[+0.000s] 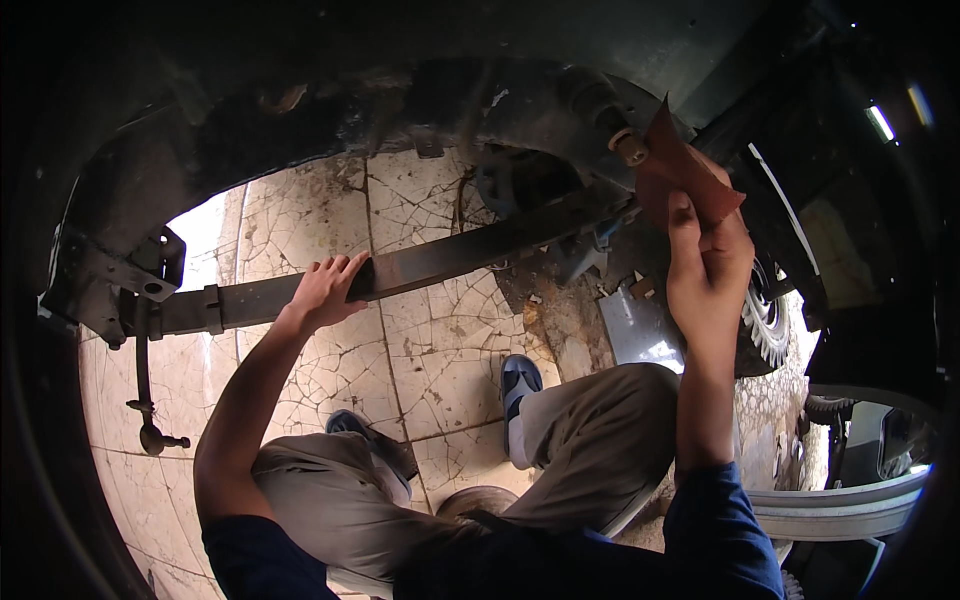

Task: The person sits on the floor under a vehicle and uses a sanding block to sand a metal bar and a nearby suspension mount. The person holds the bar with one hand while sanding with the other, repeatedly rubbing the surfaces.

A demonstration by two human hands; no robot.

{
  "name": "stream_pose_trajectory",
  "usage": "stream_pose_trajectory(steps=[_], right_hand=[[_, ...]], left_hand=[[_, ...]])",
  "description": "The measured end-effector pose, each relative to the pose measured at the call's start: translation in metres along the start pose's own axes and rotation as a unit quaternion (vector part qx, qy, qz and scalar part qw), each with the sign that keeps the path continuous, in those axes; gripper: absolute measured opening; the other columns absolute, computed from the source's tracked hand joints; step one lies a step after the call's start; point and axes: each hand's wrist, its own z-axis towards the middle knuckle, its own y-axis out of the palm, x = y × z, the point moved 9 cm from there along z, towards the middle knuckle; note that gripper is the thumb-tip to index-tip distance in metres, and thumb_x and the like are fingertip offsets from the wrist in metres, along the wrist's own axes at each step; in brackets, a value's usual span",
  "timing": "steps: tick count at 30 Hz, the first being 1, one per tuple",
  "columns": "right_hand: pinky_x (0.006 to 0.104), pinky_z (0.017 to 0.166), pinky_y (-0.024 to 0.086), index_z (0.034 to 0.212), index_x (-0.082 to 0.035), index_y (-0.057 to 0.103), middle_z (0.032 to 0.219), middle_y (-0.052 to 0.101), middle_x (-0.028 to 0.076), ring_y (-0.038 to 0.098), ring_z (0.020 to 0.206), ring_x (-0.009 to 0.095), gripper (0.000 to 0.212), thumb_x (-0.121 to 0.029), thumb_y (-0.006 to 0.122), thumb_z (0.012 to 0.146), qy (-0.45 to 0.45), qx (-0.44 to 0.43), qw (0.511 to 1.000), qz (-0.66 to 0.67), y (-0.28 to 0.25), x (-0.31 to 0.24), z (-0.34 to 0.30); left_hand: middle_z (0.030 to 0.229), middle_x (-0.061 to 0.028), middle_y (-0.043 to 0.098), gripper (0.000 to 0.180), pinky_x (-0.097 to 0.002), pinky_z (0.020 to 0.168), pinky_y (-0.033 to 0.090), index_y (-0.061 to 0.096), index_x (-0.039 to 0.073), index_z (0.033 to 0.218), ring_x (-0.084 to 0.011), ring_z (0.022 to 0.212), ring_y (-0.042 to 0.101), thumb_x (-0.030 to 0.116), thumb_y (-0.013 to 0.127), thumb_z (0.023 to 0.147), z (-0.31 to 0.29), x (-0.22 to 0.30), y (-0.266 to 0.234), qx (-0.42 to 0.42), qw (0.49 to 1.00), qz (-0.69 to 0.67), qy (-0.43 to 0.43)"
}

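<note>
A reddish-brown sheet of sandpaper (668, 165), folded with one corner pointing up, is pinched between the thumb and fingers of my right hand (705, 250). It is right beside a round metal fitting (629, 148) at the upper right. My left hand (325, 290) lies across a long dark leaf spring (440, 258), fingers over its far edge and thumb on the near side. The spring runs from the frame bracket on the left toward the upper right. A dark patch shows on it next to my left fingers; I cannot tell what that is.
A dark wheel-arch panel (400, 110) curves overhead. A rod with a ball end (150, 438) hangs at the left. Cracked tiles (440, 370) cover the floor, with a grey plate (640, 325) on the right. A toothed tyre (768, 325) and a pale rim (845, 510) stand farther right.
</note>
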Motion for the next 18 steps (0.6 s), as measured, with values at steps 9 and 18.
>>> stream_pose_trajectory(steps=[9,18], right_hand=[[0.0285,0.088,0.046,0.119,0.004,0.062,0.114,0.064,0.014,0.061,0.098,0.018,0.026,-0.003,0.051,0.097,0.096,0.016,0.995,0.033,-0.005,0.008,-0.007],[0.0282,0.086,0.047,0.115,0.003,0.063,0.111,0.065,0.014,0.062,0.096,0.018,0.023,-0.004,0.052,0.095,0.079,-0.012,0.997,-0.002,0.001,0.015,-0.004]], left_hand=[[0.123,-0.0142,0.054,0.092,-0.0437,0.094,0.043,0.029,0.013,0.15,-0.0321,0.115,0.053,0.043,0.076,0.077,0.0,0.0,0.0,0.006,1.0,-0.009,0.005],[0.123,-0.0146,0.054,0.093,-0.0439,0.095,0.042,0.027,0.013,0.151,-0.0322,0.115,0.053,0.043,0.075,0.078,0.001,-0.001,0.001,-0.001,1.0,-0.009,0.001]])
